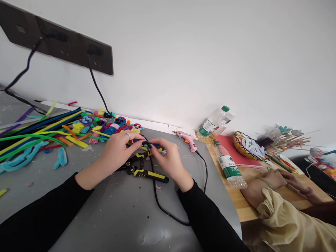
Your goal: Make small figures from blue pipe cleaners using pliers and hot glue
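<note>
My left hand (pixel 115 150) and my right hand (pixel 169 159) meet over the grey table (pixel 105 210), both pinching a short dark blue pipe cleaner piece (pixel 147 143) between their fingertips. A ring shows on a left finger. Directly under the hands lie black and yellow pliers (pixel 143 171), handles pointing right. A black cord (pixel 157 199) runs beneath my right wrist. Both sleeves are black.
Many coloured pipe cleaners (pixel 39 134) and small pipe-cleaner figures (pixel 119 124) crowd the left and back. A pink glue gun (pixel 189 140) lies to the right. Two water bottles (pixel 229 168) sit near a wooden table, where another person's yellow-sleeved arm (pixel 278 210) rests.
</note>
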Tool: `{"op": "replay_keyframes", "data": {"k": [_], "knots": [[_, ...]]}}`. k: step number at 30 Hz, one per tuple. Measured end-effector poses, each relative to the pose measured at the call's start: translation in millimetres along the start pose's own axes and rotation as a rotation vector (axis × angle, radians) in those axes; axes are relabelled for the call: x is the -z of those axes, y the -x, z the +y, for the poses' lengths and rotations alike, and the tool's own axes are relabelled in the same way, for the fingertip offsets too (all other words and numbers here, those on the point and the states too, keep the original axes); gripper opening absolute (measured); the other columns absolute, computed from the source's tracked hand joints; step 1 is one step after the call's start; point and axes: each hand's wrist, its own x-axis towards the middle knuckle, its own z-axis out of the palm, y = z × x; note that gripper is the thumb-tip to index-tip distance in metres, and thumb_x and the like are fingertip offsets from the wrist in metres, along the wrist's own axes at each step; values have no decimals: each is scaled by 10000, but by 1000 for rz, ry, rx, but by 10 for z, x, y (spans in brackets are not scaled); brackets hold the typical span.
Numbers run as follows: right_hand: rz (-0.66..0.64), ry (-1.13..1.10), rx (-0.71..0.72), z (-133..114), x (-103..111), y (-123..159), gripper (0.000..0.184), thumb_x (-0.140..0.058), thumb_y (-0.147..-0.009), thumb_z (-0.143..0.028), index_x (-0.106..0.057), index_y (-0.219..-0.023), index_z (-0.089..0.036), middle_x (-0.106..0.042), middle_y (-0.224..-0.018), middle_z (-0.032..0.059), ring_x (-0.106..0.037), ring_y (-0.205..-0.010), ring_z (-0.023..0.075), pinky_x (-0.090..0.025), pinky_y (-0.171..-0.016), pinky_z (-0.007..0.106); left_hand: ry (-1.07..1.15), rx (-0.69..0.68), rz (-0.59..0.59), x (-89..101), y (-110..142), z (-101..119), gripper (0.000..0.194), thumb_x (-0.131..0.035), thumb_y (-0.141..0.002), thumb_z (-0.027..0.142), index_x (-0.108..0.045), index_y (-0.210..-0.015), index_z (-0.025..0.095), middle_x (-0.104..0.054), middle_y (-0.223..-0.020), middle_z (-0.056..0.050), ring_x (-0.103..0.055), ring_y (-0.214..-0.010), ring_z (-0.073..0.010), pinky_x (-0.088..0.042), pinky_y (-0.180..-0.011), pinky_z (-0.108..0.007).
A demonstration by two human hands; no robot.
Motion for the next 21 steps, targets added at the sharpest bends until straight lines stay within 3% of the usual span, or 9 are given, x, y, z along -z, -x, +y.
{"op": "replay_keyframes", "data": {"k": [8,15,21], "knots": [[7,16,11,12,-15,-1,155,-574,-947,-234,-728,-950,-229,-751,-864,27,-665,-755,170,-541,-733,298,-7,2,8,-20,2,-9,419,-481,-953,557,-764,-914,250,-812,-1016,-68,-752,-1014,-301,-601,-880,-415],[74,39,28,-23,-47,3,127,-561,-899,-218,-623,-789,-235,-650,-742,6,-591,-698,165,-489,-680,286,5,7,22,-72,26,19,394,-480,-930,495,-754,-953,213,-802,-1030,-99,-753,-923,-288,-599,-706,-359],[190,67,3,-16,-102,1,152,-546,-872,-228,-525,-722,-237,-565,-672,-15,-525,-635,150,-421,-618,276,58,-50,15,-100,84,157,409,-439,-991,460,-739,-975,182,-778,-1000,-103,-726,-950,-264,-587,-841,-357]]}}
